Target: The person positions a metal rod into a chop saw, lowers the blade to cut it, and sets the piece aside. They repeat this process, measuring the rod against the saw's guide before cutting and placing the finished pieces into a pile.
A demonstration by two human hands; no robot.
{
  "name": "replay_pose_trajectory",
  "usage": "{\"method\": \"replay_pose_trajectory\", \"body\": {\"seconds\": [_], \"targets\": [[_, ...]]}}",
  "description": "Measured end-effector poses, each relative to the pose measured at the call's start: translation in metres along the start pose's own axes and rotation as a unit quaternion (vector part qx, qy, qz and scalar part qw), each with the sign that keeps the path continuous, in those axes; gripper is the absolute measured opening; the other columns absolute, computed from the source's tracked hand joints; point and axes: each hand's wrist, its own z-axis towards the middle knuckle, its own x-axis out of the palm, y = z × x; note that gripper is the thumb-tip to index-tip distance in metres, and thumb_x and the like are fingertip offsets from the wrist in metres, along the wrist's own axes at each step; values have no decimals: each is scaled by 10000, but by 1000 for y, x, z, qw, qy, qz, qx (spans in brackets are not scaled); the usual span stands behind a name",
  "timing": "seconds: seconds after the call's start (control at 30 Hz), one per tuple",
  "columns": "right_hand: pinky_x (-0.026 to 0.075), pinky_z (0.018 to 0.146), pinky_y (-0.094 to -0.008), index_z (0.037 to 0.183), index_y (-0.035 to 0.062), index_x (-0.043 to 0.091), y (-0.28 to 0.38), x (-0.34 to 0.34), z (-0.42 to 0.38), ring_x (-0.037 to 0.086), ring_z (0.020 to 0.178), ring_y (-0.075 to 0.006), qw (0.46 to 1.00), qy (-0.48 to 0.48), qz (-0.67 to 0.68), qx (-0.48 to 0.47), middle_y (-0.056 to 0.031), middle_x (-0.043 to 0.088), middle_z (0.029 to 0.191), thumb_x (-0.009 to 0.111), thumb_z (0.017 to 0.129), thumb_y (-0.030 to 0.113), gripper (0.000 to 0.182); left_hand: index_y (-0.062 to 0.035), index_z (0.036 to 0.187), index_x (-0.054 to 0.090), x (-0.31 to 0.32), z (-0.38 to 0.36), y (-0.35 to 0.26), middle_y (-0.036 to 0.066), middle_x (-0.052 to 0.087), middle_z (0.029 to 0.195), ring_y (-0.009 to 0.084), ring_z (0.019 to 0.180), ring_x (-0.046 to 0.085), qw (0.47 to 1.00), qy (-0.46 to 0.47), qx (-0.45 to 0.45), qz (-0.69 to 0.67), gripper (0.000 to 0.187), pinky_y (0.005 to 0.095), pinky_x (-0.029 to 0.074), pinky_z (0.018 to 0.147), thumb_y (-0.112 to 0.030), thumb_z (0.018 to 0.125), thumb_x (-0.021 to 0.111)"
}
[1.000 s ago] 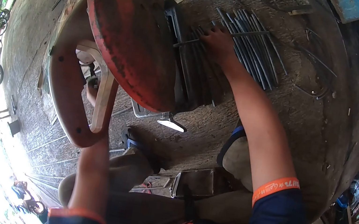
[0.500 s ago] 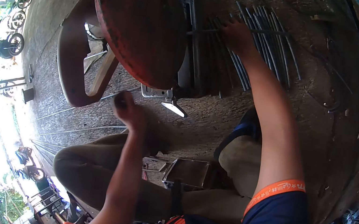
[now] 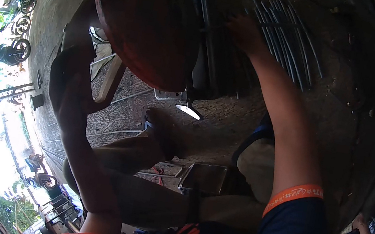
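Left hand point(image 3: 74, 68) on the saw handle point(image 3: 81, 25), right hand point(image 3: 246, 30) beside the rods point(image 3: 284, 41)

The person's left hand lies over the grip of the loop-shaped handle; shadow hides the fingers, so how tightly they are closed cannot be told. The right hand reaches out to the near edge of the rods, its fingers too dark to show whether they hold anything. Between the two hands stands the large round red guard point(image 3: 145, 26) of the saw, with a dark clamp point(image 3: 203, 35) on its right side and a bright metal plate point(image 3: 189, 112) low in front. The slim rods lie roughly side by side on the floor point(image 3: 54, 25), to the right of the clamp.

Nearer the body, a shallow metal box point(image 3: 204, 177) sits between the person's trousered legs point(image 3: 134, 197). Both dark sleeves point(image 3: 296, 224) end in orange bands. Far off at left, motorbikes point(image 3: 19, 49) stand in bright light.
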Motion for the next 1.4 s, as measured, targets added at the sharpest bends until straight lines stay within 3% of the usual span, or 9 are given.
{"method": "replay_pose_trajectory", "body": {"seconds": [0.17,0.23,0.33,0.47,0.73,0.93,1.07,1.13,1.4], "targets": [[517,739,-383,740,129,665,-3,10,3,621,900,-225,999,-46,-14,-18,-36,636,882,610,726,116,57,29,1303,445,16,3,-22,137,547,1227,224,1139,529,994,-46,-66,-73,473,332,391,983,-159,875,513],[514,817,-399,869,108,684,-2,5,6,594,1019,-260,998,64,-5,10,-65,639,999,616,727,113,158,41,1260,465,25,3,-32,157,558,1184,247,1145,519,990,-82,-94,-64,486,356,366,1002,-163,823,527],[514,818,-399,899,116,684,-3,-1,8,595,1006,-263,997,75,-11,2,-61,638,1005,611,729,110,186,32,1246,474,29,-5,-30,151,559,1179,240,1145,522,988,-86,-107,-74,471,351,373,997,-140,813,539],[515,813,-403,913,128,686,-7,1,8,604,993,-266,999,29,42,20,-67,646,1001,606,736,111,195,28,1235,480,30,-9,-27,144,560,1170,233,1128,532,988,-77,-102,-87,470,350,379,991,-140,802,548],[526,752,-439,896,131,703,-1,17,16,640,873,-323,991,104,40,67,-114,671,886,606,768,145,162,19,1233,492,30,-9,-30,129,578,1132,216,1090,540,985,-78,-112,-106,476,337,380,978,-135,787,548],[521,758,-439,868,133,706,-1,21,11,637,876,-335,991,65,86,79,-123,671,905,622,775,188,136,12,1234,496,30,-7,-33,120,579,1123,195,1089,537,987,-71,-86,-116,475,320,381,972,-93,772,526],[517,766,-443,868,131,706,-1,18,13,634,889,-332,987,100,89,87,-119,672,904,629,775,197,138,4,1238,496,31,-7,-31,117,583,1121,191,1089,540,989,-73,-85,-95,482,312,383,970,-81,765,519],[514,770,-446,866,131,706,0,18,11,634,888,-330,993,44,85,65,-116,673,901,635,773,209,141,2,1238,497,31,-7,-31,116,582,1123,191,1089,541,988,-72,-82,-105,482,311,384,970,-80,763,517],[529,758,-443,878,115,673,-1,18,15,644,897,-311,993,54,79,63,-95,662,913,609,774,162,131,5,1235,491,32,-9,-29,124,587,1126,197,1088,550,991,-79,-73,-78,468,317,386,973,-95,781,538]]}}
